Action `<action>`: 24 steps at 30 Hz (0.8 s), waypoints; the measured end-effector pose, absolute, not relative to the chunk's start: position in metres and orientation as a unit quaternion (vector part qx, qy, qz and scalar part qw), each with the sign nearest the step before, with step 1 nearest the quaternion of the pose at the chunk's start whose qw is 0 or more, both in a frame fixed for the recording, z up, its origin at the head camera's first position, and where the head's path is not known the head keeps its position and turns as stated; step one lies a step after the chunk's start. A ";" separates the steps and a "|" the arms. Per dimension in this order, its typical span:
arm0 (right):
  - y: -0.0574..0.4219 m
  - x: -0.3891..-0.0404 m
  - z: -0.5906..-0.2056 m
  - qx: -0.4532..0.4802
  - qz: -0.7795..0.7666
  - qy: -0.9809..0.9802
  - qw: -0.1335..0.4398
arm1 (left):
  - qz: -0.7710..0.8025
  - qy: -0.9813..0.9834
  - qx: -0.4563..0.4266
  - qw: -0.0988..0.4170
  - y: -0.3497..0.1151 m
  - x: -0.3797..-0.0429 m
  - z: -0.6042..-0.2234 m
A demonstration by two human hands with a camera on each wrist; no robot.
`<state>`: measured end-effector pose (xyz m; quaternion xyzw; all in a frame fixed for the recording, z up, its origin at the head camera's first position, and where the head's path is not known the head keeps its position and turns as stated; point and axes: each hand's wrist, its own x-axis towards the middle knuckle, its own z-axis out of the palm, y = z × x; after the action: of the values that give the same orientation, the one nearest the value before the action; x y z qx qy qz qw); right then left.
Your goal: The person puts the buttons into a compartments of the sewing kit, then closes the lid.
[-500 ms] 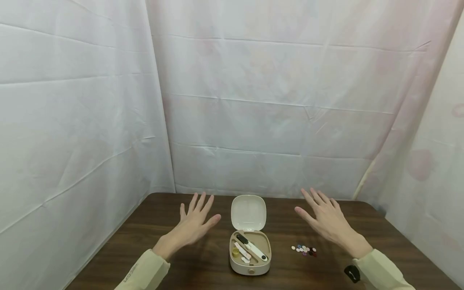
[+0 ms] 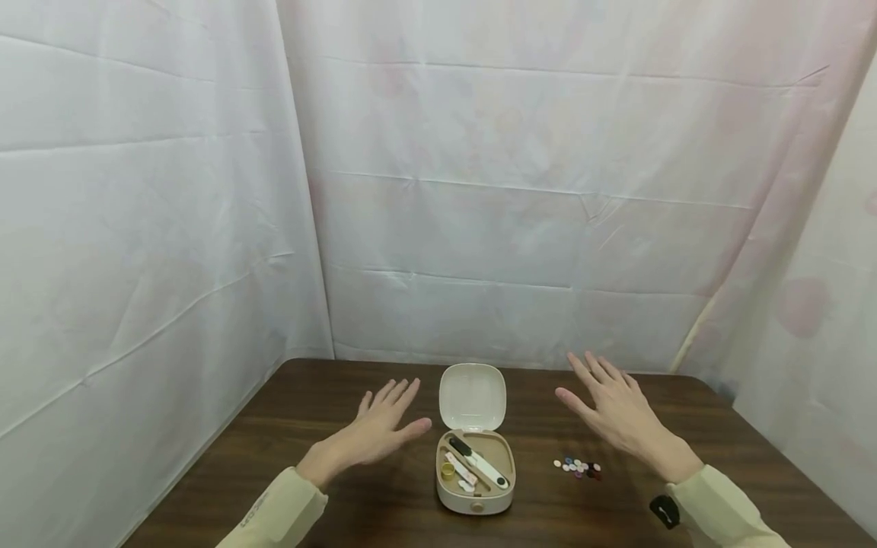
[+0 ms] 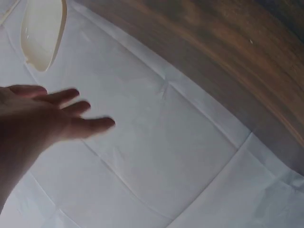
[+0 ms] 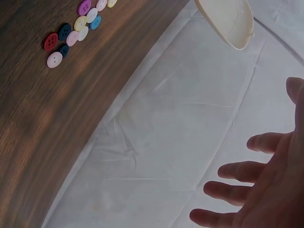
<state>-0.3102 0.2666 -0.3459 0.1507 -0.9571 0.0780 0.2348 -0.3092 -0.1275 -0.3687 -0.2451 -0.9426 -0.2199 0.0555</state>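
Note:
My left hand (image 2: 373, 431) is spread above the table, left of a small white sewing box (image 2: 474, 502), and holds nothing. My right hand (image 2: 622, 415), also with fingers apart and holding nothing, hovers to the right of the box. The box's lid (image 2: 473, 397) stands raised at its back. Inside lie a white-and-black tool (image 2: 483, 464), a small gold round piece (image 2: 448, 470) and a pale strip (image 2: 460, 468). Several loose buttons (image 4: 80, 23) in pink, red, dark blue, purple, yellow and white lie in a cluster on the table, below my right hand in the head view.
The dark wooden table (image 2: 288, 426) has rounded far corners. Pale curtains (image 2: 438, 228) hang behind it and on both sides. A black patch (image 2: 664, 511) sits by the right sleeve cuff.
My left hand has moved right and slightly down, nearer the box, its fingers closer together. The right hand has barely moved. The head view has shifted a little.

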 end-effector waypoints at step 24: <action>0.263 -0.317 -0.376 0.256 0.113 -0.950 0.138 | -0.139 -0.929 -0.337 -0.067 -0.102 -0.298 -0.394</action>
<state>-0.3170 0.2627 -0.3758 0.2560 -0.9500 0.1133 0.1382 -0.2977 -0.1020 -0.3945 -0.3367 -0.9289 -0.1392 -0.0671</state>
